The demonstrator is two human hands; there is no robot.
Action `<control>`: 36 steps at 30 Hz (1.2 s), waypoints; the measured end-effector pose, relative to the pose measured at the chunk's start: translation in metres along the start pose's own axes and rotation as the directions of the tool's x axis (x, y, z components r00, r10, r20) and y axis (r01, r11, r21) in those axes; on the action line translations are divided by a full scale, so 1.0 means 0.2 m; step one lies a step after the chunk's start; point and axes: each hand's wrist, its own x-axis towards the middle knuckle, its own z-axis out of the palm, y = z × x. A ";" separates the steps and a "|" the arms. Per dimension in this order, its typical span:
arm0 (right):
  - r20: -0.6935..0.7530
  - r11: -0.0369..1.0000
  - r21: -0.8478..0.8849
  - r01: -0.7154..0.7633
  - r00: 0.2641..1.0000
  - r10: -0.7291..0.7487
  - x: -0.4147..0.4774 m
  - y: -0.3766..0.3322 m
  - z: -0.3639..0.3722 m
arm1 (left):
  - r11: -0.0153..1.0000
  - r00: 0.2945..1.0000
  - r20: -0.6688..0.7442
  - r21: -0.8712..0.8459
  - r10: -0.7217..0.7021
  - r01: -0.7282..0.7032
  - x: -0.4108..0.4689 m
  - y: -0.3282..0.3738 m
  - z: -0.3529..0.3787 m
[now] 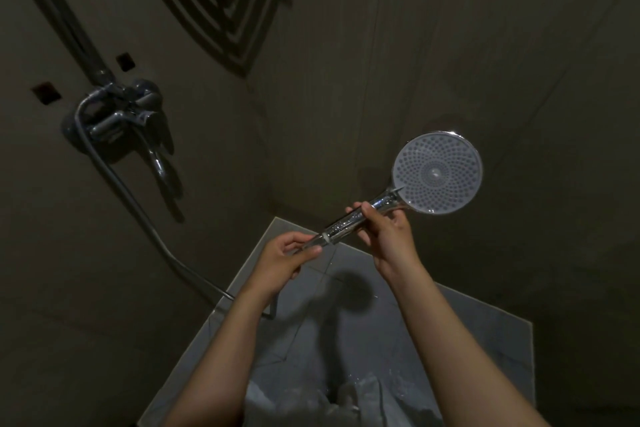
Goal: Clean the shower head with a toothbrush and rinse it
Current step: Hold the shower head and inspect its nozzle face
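Head view: right hand [386, 230] clamps the shower head [437, 173] neck; left hand [285, 258] pinches the handle's base. No toothbrush visible. Probably steady the nozzle face before scrubbing.

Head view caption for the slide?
Both hands hold the shower head by its handle, nozzle face toward the camera; no toothbrush visible.
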 end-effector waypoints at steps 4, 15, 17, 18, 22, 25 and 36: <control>0.005 1.000 -0.004 0.004 1.000 -0.004 0.01 0.00 -0.01 | 0.999 0.999 0.048 0.039 0.009 -0.011 0.00 0.00 0.01; 0.012 1.000 -0.022 0.015 1.000 -0.015 0.00 -0.02 -0.02 | 0.991 0.995 0.100 0.131 0.005 -0.018 0.00 0.03 0.03; 0.010 1.000 -0.012 0.012 1.000 -0.012 0.00 -0.03 -0.02 | 0.994 0.996 0.086 0.109 0.021 -0.030 -0.01 0.05 0.04; 0.010 1.000 -0.004 0.008 1.000 -0.008 0.00 -0.03 -0.02 | 0.992 0.996 0.081 0.117 0.038 -0.047 -0.01 0.06 0.05; 0.010 0.999 0.044 -0.030 1.000 0.030 0.01 -0.04 -0.03 | 0.978 0.988 0.058 0.142 0.145 -0.152 -0.01 0.07 0.07; 0.007 0.998 0.045 -0.040 0.999 0.039 0.01 -0.03 -0.04 | 0.979 0.987 0.071 0.134 0.143 -0.151 -0.02 0.08 0.07; 0.039 0.998 0.034 -0.059 0.998 0.058 0.02 -0.06 -0.03 | 0.978 0.987 0.144 0.183 0.076 -0.102 -0.01 0.07 0.07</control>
